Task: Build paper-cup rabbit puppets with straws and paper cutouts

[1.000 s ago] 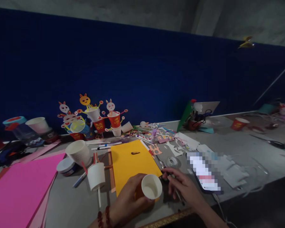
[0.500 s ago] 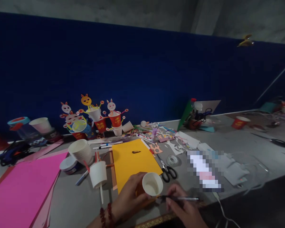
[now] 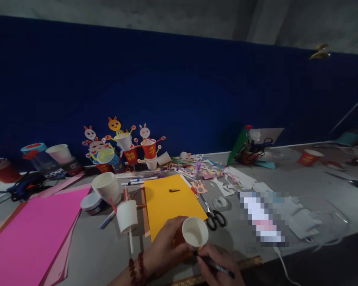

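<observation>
My left hand [image 3: 164, 251] is wrapped round a white paper cup [image 3: 195, 232], tilted so its open mouth faces up toward me. My right hand [image 3: 217, 265] pinches a dark pen [image 3: 215, 267], and the pen's tip sits at the lower side of the cup. Both hands hover over the near edge of a yellow paper sheet [image 3: 170, 201] on the grey table [image 3: 86, 254]. Black-handled scissors [image 3: 213, 216] lie just right of the yellow sheet.
Pink paper sheets [image 3: 30, 234] cover the left. A stack of white cups [image 3: 106, 187], a cup on a stick [image 3: 127, 216], a tape roll [image 3: 220, 203] and a pixelated phone [image 3: 262, 218] lie around. Rabbit cup figures [image 3: 123, 145] stand at the blue wall.
My right hand left the scissors area, picked up the pen and brought it in to the cup's side. The left hand kept holding the cup. The view shifted slightly.
</observation>
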A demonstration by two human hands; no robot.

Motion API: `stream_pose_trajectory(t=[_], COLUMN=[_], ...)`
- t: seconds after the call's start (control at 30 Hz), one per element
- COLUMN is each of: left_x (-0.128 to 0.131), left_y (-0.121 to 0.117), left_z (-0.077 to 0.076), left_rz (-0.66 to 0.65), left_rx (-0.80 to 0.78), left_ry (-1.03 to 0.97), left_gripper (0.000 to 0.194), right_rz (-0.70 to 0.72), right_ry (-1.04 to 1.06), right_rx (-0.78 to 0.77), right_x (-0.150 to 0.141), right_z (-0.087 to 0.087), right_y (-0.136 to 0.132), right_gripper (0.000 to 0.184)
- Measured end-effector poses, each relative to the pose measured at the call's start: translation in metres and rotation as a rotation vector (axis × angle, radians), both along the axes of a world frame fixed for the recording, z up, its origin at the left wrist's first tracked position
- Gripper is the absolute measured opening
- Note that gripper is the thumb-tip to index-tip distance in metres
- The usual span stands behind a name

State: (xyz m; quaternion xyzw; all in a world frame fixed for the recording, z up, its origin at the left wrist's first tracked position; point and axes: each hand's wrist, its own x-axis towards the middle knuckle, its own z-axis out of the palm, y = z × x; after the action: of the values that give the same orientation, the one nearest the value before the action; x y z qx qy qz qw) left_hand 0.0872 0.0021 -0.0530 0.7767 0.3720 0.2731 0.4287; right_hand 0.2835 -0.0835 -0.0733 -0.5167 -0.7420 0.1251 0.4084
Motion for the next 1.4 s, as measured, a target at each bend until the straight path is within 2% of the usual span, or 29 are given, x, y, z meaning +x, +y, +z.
stream_pose_trajectory(t=[0.3, 0.47, 0.7, 0.97, 1.17, 1.3, 1.4], left_x=[0.002, 0.004, 0.003, 0.002, 0.003, 0.003, 0.002], left_y=[-0.001, -0.002, -0.001, 0.000, -0.002, -0.002, -0.002], left_z=[0.000, 0.005, 0.010, 0.006, 0.008, 0.008, 0.011], left_rz=[0.008, 0.019, -0.010, 0.008, 0.007, 0.023, -0.014], left_rx=[0.004, 0.008, 0.024, 0.013, 0.011, 0.005, 0.005], left_ry=[-0.016, -0.014, 0.016, 0.055, 0.039, 0.020, 0.021], left_gripper=[0.053, 0.047, 0.045, 0.051, 0.048, 0.048, 0.048], right_rz=[0.007, 0.020, -0.049, -0.079, -0.063, -0.077, -0.045], right_ry=[0.020, 0.090, 0.267, 0.335, 0.420, 0.510, 0.554], right_rx=[-0.001, -0.190, -0.330, -0.371, -0.375, -0.397, -0.439], right_x=[0.009, 0.022, 0.029, 0.033, 0.036, 0.033, 0.029], right_z=[0.003, -0.003, -0.011, -0.008, -0.004, 0.003, 0.008], right_y=[0.001, 0.007, 0.017, 0.030, 0.041, 0.054, 0.067], right_gripper=[0.012, 0.021, 0.018, 0.015, 0.013, 0.017, 0.018])
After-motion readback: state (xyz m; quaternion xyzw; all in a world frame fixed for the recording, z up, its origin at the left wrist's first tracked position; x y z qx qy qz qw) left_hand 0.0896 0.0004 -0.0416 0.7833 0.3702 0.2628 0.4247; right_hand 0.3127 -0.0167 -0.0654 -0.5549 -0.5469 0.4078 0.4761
